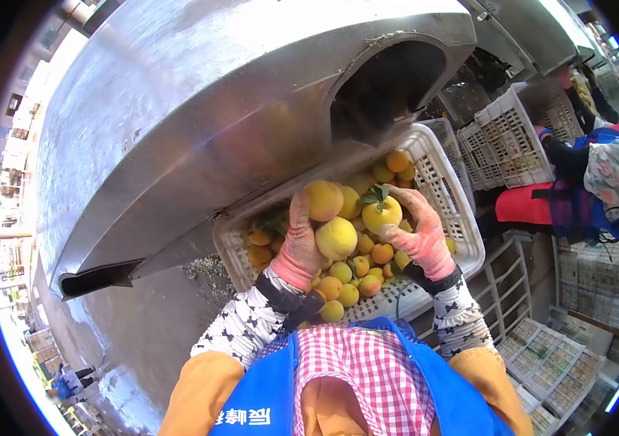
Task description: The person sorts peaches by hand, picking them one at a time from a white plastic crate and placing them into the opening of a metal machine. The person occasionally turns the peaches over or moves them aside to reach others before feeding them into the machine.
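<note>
My left hand, in a pink-and-white knit glove, is curled around two large yellow peaches, an upper peach and a paler lower peach. Its far fingers are hidden behind the fruit. My right hand, gloved the same way, grips a yellow peach with green leaves on top. Both hands are over a white plastic crate that holds many yellow and orange peaches.
A large metal machine with a dark opening rises just beyond the crate. On the right, a person in a blue vest is near stacked white crates. A metal rack stands right of my crate.
</note>
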{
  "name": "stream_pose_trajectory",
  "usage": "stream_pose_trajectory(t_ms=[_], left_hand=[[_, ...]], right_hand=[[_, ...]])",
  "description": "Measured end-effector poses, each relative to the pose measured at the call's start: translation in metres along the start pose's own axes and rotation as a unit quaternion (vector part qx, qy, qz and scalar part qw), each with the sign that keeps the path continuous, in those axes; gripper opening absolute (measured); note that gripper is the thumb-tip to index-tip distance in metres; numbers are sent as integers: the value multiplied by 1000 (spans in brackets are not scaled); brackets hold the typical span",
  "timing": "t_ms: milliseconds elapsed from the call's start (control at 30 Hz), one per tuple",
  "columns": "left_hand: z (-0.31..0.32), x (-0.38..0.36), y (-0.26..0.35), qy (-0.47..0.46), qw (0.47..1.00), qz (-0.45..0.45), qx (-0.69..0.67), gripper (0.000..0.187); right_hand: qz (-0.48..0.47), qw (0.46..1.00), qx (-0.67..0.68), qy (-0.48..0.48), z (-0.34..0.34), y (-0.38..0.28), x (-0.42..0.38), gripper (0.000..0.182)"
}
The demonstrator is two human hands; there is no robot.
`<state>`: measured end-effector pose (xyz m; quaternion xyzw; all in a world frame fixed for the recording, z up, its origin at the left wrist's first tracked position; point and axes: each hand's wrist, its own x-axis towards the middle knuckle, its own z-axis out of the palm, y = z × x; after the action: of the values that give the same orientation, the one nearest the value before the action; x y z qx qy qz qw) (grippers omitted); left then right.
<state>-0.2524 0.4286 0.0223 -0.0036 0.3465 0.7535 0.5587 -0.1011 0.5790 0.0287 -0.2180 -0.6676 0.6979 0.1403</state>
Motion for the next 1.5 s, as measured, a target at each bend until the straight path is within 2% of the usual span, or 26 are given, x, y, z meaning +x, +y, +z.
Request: stream_pose_trajectory(t_ms=[67, 167, 233, 267, 333, 467, 533, 567, 633, 667, 700, 733, 767, 833, 900, 933, 967, 1033, 1167, 1200, 1267, 1300, 1333, 1367, 1467, 1500], left_hand=[[7, 4, 5, -24, 1000, -10, -13, 85], [9, 10, 9, -30, 998, 18, -55, 90], [8, 16, 16, -35, 996, 30, -77, 97], [2, 21, 19, -89, 991, 27, -97, 103], [-1, 20, 20, -78, 993, 30, -88, 103], [-9, 16, 23, -46, 993, 5, -105, 102], [-14, 16, 24, -36, 994, 8, -104, 105], [-18, 11, 21, -23, 994, 7, -106, 107], [-25, 12, 22, -52, 992, 1, -116, 106], [-27, 13, 26, -83, 988, -4, -127, 105], [-25, 15, 28, -82, 989, 2, -127, 105], [-24, 16, 28, -167, 968, -18, -187, 104], [-22, 15, 28, -248, 936, -42, -246, 103], [-15, 13, 30, -216, 951, -45, -214, 102], [-1, 7, 33, -184, 965, -52, -179, 102], [11, 2, 33, -122, 992, 10, -26, 98], [17, -2, 31, -59, 988, 70, 127, 95], [8, 3, 25, -70, 982, 118, 133, 86], [5, 3, 23, -50, 980, 142, 128, 97], [5, 3, 27, -89, 977, 129, 148, 96], [10, 0, 36, -147, 960, 115, 210, 94], [12, -1, 34, -146, 961, 113, 208, 94], [14, 0, 30, -117, 974, 116, 155, 89], [17, 3, 29, -91, 983, 122, 102, 84], [-3, 16, 22, -100, 991, 86, 4, 85], [-4, 17, 21, -114, 991, 52, -37, 89]], right_hand=[[-99, 962, -245, 70, 1, -18, 3, 71], [-180, 941, -267, 99, 5, -27, 11, 71], [-186, 936, -274, 117, 6, -37, 23, 68], [-201, 929, -272, 149, 6, -42, 35, 67], [-235, 915, -261, 198, 3, -50, 63, 61], [-237, 858, -393, 231, 0, -28, 129, 55], [-128, 839, -508, 148, 7, -19, 158, 51], [-122, 841, -507, 144, 3, -10, 166, 51], [-309, 673, -657, 139, -10, -4, 181, 55], [-312, 672, -656, 141, -10, -18, 166, 55], [-293, 822, -459, 165, -6, -46, 134, 58], [-254, 922, -235, 177, -1, -60, 107, 61], [-252, 923, -234, 174, 1, -58, 87, 61], [-185, 972, -143, -33, 2, -54, 60, 67], [-144, 975, -170, -22, 9, -46, 53, 66], [-102, 975, -196, -11, 12, -43, 50, 65], [-100, 976, -195, -9, 15, -44, 46, 65], [-137, 970, -199, 18, 20, -49, 42, 62], [-190, 962, -179, 75, 19, -44, 34, 61], [-147, 982, -98, 60, 19, -48, 31, 61], [-105, 990, -81, 40, 20, -50, 32, 61], [-64, 996, -65, 23, 20, -51, 32, 62], [-137, 979, -145, 30, 18, -54, 35, 63], [-140, 978, -150, 29, 18, -56, 37, 63], [-246, 916, -262, 180, 20, -58, 56, 61], [-251, 913, -266, 181, 17, -52, 68, 61]])
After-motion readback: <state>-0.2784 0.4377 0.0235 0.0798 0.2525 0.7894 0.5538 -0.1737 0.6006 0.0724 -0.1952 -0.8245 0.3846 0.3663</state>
